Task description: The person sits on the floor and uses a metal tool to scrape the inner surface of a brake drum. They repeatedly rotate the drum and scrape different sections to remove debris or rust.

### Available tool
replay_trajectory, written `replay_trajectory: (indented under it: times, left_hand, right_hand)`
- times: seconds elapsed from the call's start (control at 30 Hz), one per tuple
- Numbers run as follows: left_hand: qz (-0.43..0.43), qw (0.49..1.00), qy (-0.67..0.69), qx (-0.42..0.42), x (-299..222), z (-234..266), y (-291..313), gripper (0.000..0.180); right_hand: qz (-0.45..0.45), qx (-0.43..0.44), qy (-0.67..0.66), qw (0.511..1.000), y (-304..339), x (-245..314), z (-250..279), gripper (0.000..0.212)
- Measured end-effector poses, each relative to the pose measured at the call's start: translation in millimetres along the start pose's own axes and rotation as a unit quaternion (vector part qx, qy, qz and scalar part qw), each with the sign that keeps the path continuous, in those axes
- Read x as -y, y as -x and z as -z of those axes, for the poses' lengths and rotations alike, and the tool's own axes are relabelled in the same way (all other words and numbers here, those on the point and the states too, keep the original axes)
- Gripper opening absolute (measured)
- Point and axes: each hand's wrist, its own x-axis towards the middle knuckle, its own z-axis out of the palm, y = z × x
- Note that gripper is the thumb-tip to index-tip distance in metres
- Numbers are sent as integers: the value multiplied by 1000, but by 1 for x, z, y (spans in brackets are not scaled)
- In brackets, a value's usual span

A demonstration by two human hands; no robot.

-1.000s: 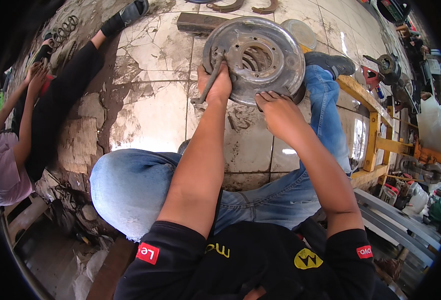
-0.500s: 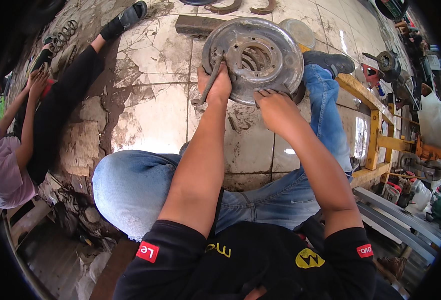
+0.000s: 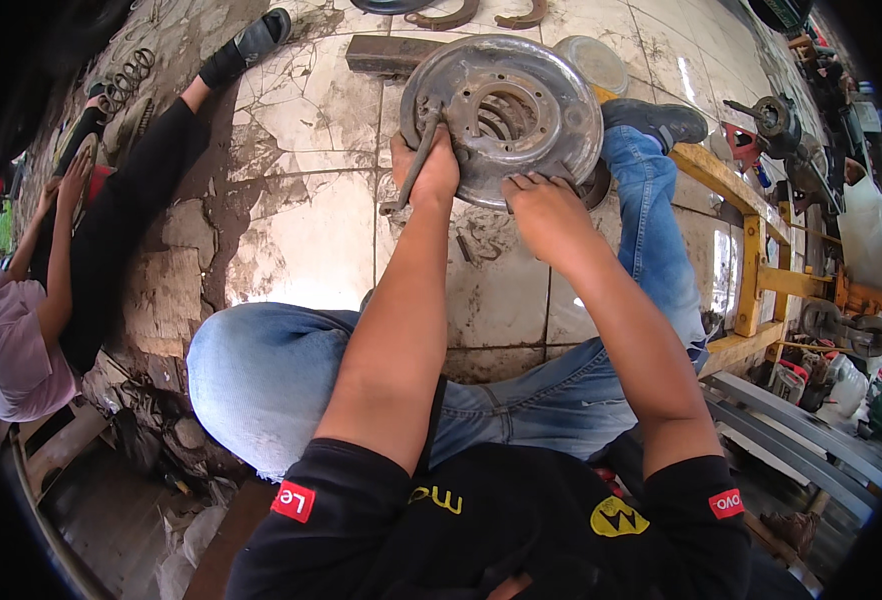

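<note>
A round, worn metal brake backing plate (image 3: 441,80), with a large centre hole and small bolt holes around it, is tilted up in front of me over the tiled floor. My left hand (image 3: 431,175) is closed round its left edge, beside a rusty lever (image 3: 420,166) that sticks out toward me. At the plate's lower edge, my right hand (image 3: 549,215) rests with fingers curled in against the metal. A dark thin piece shows by those fingertips; what it is I cannot make out. Curved metal parts show through the centre hole.
A dark metal block (image 3: 386,54) lies behind the plate, near curved brake shoes (image 3: 448,14) and a round clear lid (image 3: 593,64). At right stands a yellow frame (image 3: 751,275). Another person (image 3: 26,345) sits at left near a coil spring (image 3: 129,75). Small metal bits (image 3: 464,248) lie below the plate.
The backing plate and both my hands sit very slightly further left. My right hand has shifted a little along the lower edge. The other person's hands at left have moved.
</note>
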Motion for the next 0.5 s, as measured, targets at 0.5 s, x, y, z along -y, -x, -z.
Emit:
replay_trajectory:
  times: [0.5]
  left_hand:
    - [21, 1000, -2, 13, 4, -2, -2, 49]
  right_hand:
    - [4, -8, -15, 1000, 7, 0, 0, 36]
